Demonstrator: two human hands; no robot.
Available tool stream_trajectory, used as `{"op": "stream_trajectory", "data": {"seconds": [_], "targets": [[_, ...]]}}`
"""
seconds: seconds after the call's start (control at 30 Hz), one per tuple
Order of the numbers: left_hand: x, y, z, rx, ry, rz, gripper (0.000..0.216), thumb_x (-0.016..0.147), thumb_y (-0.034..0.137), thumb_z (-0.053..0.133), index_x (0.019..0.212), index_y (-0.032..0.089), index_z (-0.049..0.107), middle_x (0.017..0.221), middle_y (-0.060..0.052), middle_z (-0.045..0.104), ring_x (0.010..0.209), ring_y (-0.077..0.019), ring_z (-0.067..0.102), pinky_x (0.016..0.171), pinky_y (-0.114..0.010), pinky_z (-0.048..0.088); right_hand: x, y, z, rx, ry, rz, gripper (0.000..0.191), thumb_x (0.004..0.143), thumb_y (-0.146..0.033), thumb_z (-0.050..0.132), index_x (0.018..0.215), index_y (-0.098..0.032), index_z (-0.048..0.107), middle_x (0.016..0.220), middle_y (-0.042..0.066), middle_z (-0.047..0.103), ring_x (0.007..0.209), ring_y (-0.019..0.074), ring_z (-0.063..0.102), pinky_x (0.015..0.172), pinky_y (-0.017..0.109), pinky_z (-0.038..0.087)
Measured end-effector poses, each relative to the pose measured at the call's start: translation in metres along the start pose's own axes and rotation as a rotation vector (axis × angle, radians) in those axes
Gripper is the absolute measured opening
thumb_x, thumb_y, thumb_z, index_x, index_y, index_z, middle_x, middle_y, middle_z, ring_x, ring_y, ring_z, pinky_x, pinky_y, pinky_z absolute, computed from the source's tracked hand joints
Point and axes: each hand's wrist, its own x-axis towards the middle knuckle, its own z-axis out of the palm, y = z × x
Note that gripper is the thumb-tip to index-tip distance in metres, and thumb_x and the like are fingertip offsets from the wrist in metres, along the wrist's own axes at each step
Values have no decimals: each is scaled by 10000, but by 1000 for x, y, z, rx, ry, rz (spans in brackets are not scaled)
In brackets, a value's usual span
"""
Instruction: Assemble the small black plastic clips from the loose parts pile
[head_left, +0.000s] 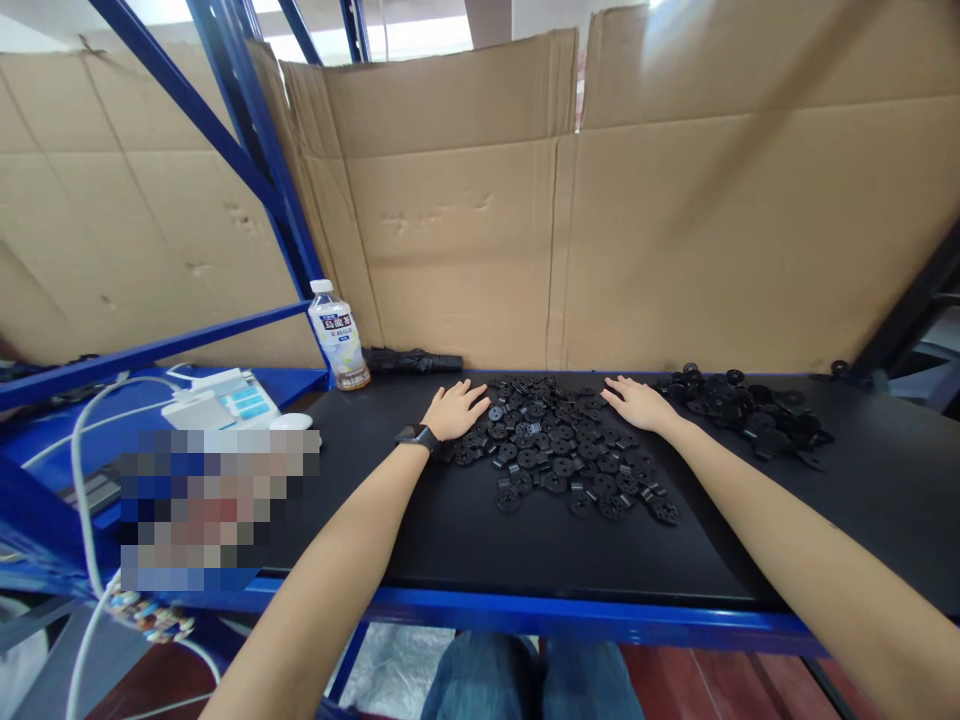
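Note:
A wide pile of small black round plastic parts (562, 440) is spread over the black tabletop (465, 540) in front of me. At the pile's left edge lies my left hand (451, 410), fingers stretched out and pointing away from me, a dark watch (418, 436) on its wrist. My right hand (637, 402) rests by the pile's right far edge with its fingers extended. Neither hand holds anything that I can see. A second heap of black parts (750, 405) lies farther right, beyond my right forearm.
A drink bottle (341, 335) with a white cap stands at the back left, beside a folded black umbrella (412, 361). White devices (225, 400) with cables and a white mouse (291, 422) sit to the left. Cardboard sheets (465, 220) wall the back; a blue frame post (277, 190) rises at left.

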Motion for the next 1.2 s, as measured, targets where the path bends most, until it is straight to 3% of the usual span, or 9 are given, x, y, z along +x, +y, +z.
{"op": "stream_trajectory", "data": {"seconds": [0.33,0.47,0.53,0.7,0.83,0.93,1.07,1.2], "targets": [[1,-2,2,-6,7,7,525,923,478,192,1372,244,329,1452,-91,285,1346,-229,220,1070,-479,170,1,-3,-5,120,-43,37,578,906,-424,260,1373,-100,362,1440,155,274,1345,266,214,1080,459,157],[2,-2,3,-9,9,7,510,933,442,177,1373,235,332,1453,-98,281,1345,-233,222,1068,-483,172,-5,1,-23,233,-125,30,557,914,-415,201,1375,-148,367,1428,77,314,1324,218,275,1082,404,213],[2,-3,3,-7,7,7,510,932,444,183,1375,235,328,1453,-102,281,1344,-236,224,1068,-483,174,-17,4,-35,382,-188,-20,604,893,-506,224,1399,-190,318,1441,28,292,1310,199,301,1073,354,255],[2,-4,3,9,12,9,494,929,443,198,1361,256,348,1448,-90,294,1335,-229,250,1065,-475,188,-70,12,-49,569,-249,-100,683,856,-623,184,1436,-263,191,1483,-51,143,1357,196,136,1106,372,131],[2,-4,3,7,28,5,486,927,441,212,1356,262,356,1443,-84,306,1330,-224,264,1065,-472,194,-114,19,-47,544,-207,-171,643,875,-585,189,1445,-303,95,1493,-75,82,1359,200,93,1108,385,113],[2,-3,4,-8,36,6,491,929,435,217,1362,245,351,1443,-102,302,1333,-231,256,1064,-479,187,-134,20,-44,402,-162,-228,645,870,-580,242,1443,-327,84,1494,-67,75,1359,231,68,1109,434,94],[1,-2,3,-24,35,8,491,931,433,214,1360,241,355,1443,-104,300,1340,-234,238,1064,-489,179,-139,15,-43,182,-141,-315,728,850,-592,314,1451,-276,51,1497,-2,104,1365,232,63,1116,443,56],[2,-2,3,-27,34,10,491,931,431,215,1359,237,355,1442,-105,301,1340,-233,238,1063,-491,180,-139,15,-45,189,-121,-424,758,847,-605,302,1447,-270,-18,1503,15,53,1364,236,54,1113,448,88]]}}
